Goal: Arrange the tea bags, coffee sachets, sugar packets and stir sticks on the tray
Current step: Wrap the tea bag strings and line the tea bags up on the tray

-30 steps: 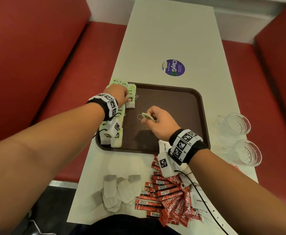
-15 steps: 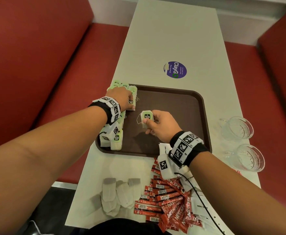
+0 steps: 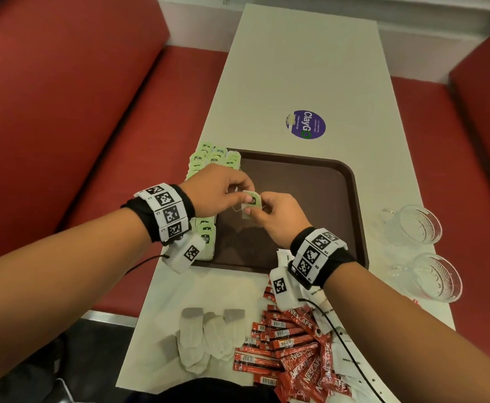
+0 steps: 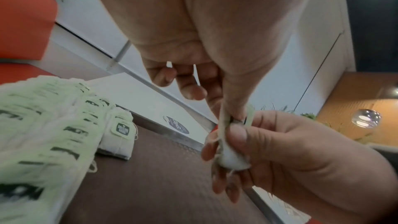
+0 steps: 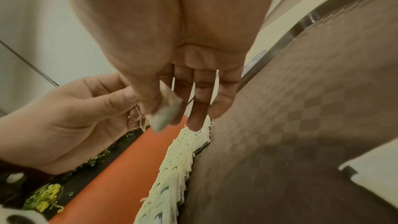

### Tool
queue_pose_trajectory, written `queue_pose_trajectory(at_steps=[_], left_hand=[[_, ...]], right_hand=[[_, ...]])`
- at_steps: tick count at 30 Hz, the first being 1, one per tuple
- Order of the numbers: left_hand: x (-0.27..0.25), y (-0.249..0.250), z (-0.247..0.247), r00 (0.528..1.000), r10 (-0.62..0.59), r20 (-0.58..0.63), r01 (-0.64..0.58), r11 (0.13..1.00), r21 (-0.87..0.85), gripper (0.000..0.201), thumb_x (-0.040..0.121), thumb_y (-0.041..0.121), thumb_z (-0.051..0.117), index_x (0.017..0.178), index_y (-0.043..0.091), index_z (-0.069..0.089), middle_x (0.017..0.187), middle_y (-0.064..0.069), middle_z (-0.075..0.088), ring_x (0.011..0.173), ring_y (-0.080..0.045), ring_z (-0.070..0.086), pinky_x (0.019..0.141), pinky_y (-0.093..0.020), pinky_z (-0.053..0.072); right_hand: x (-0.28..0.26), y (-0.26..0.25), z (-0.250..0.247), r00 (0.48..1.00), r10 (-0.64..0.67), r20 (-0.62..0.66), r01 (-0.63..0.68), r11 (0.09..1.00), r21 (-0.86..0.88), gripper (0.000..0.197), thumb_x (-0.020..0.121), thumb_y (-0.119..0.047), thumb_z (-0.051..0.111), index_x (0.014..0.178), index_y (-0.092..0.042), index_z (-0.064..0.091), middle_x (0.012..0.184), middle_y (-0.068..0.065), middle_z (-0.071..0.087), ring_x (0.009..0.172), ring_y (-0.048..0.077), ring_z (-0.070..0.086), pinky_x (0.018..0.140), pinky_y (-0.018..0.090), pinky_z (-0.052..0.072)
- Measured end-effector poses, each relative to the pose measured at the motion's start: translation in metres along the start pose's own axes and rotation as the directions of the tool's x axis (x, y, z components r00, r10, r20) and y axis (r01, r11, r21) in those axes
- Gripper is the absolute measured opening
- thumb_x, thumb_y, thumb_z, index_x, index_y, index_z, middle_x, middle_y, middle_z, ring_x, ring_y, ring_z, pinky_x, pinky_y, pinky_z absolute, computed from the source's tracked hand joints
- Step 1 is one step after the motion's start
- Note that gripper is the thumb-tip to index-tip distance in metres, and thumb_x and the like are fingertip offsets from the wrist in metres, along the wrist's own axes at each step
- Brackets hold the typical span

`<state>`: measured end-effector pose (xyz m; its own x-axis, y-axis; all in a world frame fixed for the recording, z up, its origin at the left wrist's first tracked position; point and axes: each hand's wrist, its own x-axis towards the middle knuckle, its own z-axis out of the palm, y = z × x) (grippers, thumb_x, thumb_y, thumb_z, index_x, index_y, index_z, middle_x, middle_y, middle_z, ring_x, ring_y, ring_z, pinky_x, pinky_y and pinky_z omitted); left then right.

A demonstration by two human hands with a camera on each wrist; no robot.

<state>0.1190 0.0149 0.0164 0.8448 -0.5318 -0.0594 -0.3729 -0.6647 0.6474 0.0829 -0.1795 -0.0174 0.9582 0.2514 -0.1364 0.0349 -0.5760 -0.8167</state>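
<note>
- The white table runs long and narrow between red bench seats, with a round purple sticker on its far half.
- The brown tray lies on the table near the person; its checkered floor is mostly bare.
- A row of green-tagged tea bags lines the tray's left edge, overlapping like shingles from the far corner toward the near one; some at the far end hang over the rim.
- A heap of red coffee sachets lies on the table nearer the person than the tray, with white sugar packets beside and partly under it.
- A small cluster of plain white tea bags with grey ends lies left of the sachets.
- Two clear glass cups stand on the table right of the tray.
- The left hand and right hand meet above the tray's left part, both pinching one tea bag between thumb and fingertips.
- That tea bag is held off the tray: a white pouch with a pale green tag printed with a dark label, and a thin string looping below it.
</note>
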Motion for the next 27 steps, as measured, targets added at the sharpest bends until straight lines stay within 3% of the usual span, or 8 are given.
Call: queue_pose_trajectory(at_steps=[3, 5, 7, 10, 15, 20, 23, 27], left_hand=[[0.002, -0.006, 0.003, 0.998, -0.035, -0.052, 0.035, 0.999, -0.001, 0.005, 0.095, 0.024, 0.065, 0.098, 0.024, 0.069, 0.082, 0.011, 0.069, 0.074, 0.0, 0.061, 0.067, -0.016, 0.045], [0.008, -0.016, 0.007, 0.99, -0.115, -0.082, 0.117, 0.993, 0.016, 0.004, 0.097, 0.023, 0.062, 0.099, 0.023, 0.066, 0.079, 0.013, 0.065, 0.066, 0.007, 0.057, 0.061, -0.011, 0.038], [0.017, -0.028, 0.008, 0.977, -0.204, -0.058, 0.209, 0.973, 0.1, 0.006, 0.098, 0.025, 0.06, 0.102, 0.024, 0.064, 0.079, 0.013, 0.06, 0.071, 0.0, 0.058, 0.064, -0.02, 0.039], [0.033, -0.045, 0.004, 0.954, -0.3, 0.023, 0.281, 0.915, 0.291, 0.017, 0.099, 0.029, 0.058, 0.113, 0.022, 0.065, 0.092, 0.007, 0.062, 0.09, -0.017, 0.06, 0.077, -0.027, 0.042], [0.058, -0.063, -0.001, 0.892, -0.438, -0.115, 0.446, 0.809, 0.384, 0.019, 0.092, 0.044, 0.064, 0.108, 0.034, 0.069, 0.105, 0.011, 0.068, 0.107, -0.018, 0.061, 0.102, -0.042, 0.043], [0.065, -0.061, 0.007, 0.899, -0.403, -0.169, 0.435, 0.787, 0.437, 0.032, 0.085, 0.051, 0.067, 0.111, 0.033, 0.063, 0.111, 0.007, 0.065, 0.11, -0.022, 0.06, 0.098, -0.043, 0.042], [0.062, -0.051, 0.018, 0.924, -0.375, -0.078, 0.364, 0.793, 0.489, 0.032, 0.083, 0.056, 0.067, 0.101, 0.031, 0.062, 0.102, 0.007, 0.065, 0.102, -0.021, 0.061, 0.091, -0.04, 0.047], [0.055, -0.042, 0.026, 0.918, -0.396, -0.013, 0.342, 0.777, 0.529, 0.019, 0.085, 0.047, 0.069, 0.09, 0.03, 0.062, 0.09, 0.007, 0.062, 0.098, -0.021, 0.061, 0.083, -0.036, 0.045]], right_hand=[[0.0, 0.002, 0.003, 1.0, 0.012, -0.014, -0.013, 0.999, -0.052, 0.016, 0.093, -0.036, 0.067, 0.089, -0.02, 0.068, 0.073, -0.006, 0.064, 0.065, 0.011, 0.056, 0.064, 0.033, 0.048], [-0.003, 0.005, 0.004, 0.999, 0.043, -0.004, -0.043, 0.998, -0.046, 0.018, 0.092, -0.035, 0.067, 0.103, -0.021, 0.067, 0.081, -0.009, 0.066, 0.074, 0.009, 0.06, 0.073, 0.03, 0.051], [-0.009, 0.009, 0.004, 0.995, 0.068, 0.076, -0.063, 0.996, -0.069, 0.03, 0.092, -0.034, 0.067, 0.118, -0.022, 0.061, 0.091, -0.01, 0.068, 0.083, 0.009, 0.061, 0.08, 0.027, 0.05], [-0.022, 0.011, 0.0, 0.966, 0.063, 0.25, -0.024, 0.987, -0.156, 0.028, 0.093, -0.033, 0.067, 0.118, -0.023, 0.063, 0.096, -0.013, 0.065, 0.087, 0.008, 0.061, 0.08, 0.024, 0.047], [-0.04, 0.009, -0.002, 0.931, 0.042, 0.363, 0.033, 0.98, -0.198, 0.025, 0.092, -0.033, 0.068, 0.115, -0.024, 0.066, 0.096, -0.013, 0.065, 0.086, 0.001, 0.06, 0.083, 0.021, 0.05], [-0.056, 0.012, 0.0, 0.922, 0.041, 0.385, 0.046, 0.975, -0.216, 0.025, 0.09, -0.035, 0.07, 0.112, -0.027, 0.065, 0.094, -0.014, 0.069, 0.091, 0.003, 0.063, 0.087, 0.026, 0.052], [-0.068, 0.012, 0.004, 0.909, 0.045, 0.415, 0.057, 0.972, -0.229, 0.028, 0.088, -0.034, 0.072, 0.114, -0.025, 0.066, 0.093, -0.011, 0.071, 0.087, 0.001, 0.063, 0.084, 0.024, 0.052], [-0.083, 0.012, 0.015, 0.884, 0.03, 0.467, 0.132, 0.941, -0.31, 0.034, 0.085, -0.04, 0.075, 0.114, -0.027, 0.065, 0.096, -0.014, 0.069, 0.074, -0.002, 0.054, 0.076, 0.023, 0.048]])
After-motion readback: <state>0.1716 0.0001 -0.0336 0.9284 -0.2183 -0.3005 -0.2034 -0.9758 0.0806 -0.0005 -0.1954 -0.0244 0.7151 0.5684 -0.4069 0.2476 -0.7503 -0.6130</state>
